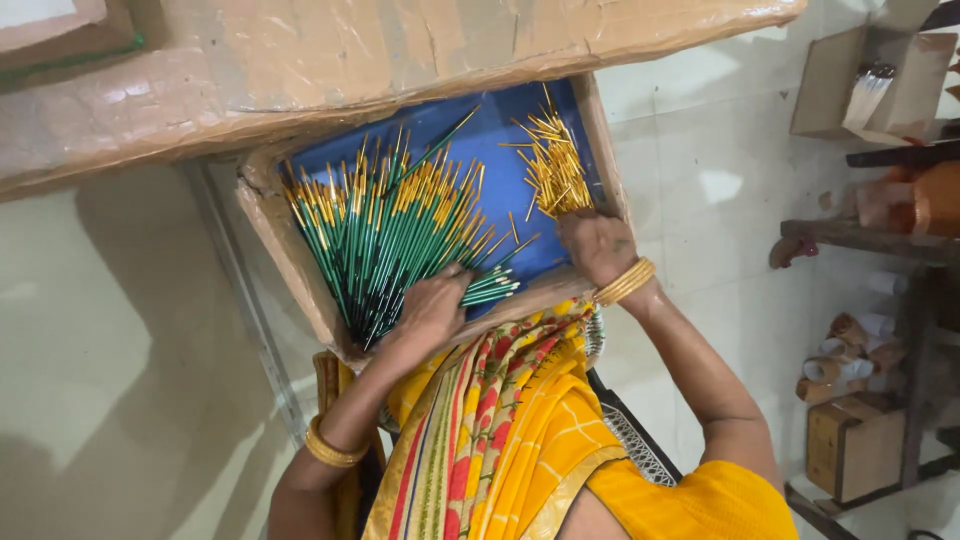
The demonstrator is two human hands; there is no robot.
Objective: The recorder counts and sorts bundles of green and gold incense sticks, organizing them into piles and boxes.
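Observation:
A cardboard tray with a blue floor (500, 150) lies in front of me. A large fan of thin green sticks with yellow tips (385, 235) fills its left half. My left hand (430, 312) rests on the near ends of these sticks, its fingers curled over them. A smaller bunch of yellow sticks (555, 170) lies at the tray's right side. My right hand (597, 247) is closed around the near end of that bunch. Both wrists wear gold bangles.
A big taped cardboard box (300, 70) overhangs the tray's far side. At the right stand a dark metal rack (915, 300) with paper rolls, a small brown box (850, 445) and an open carton (870, 85). A yellow patterned garment (510, 430) covers my lap. The floor is pale tile.

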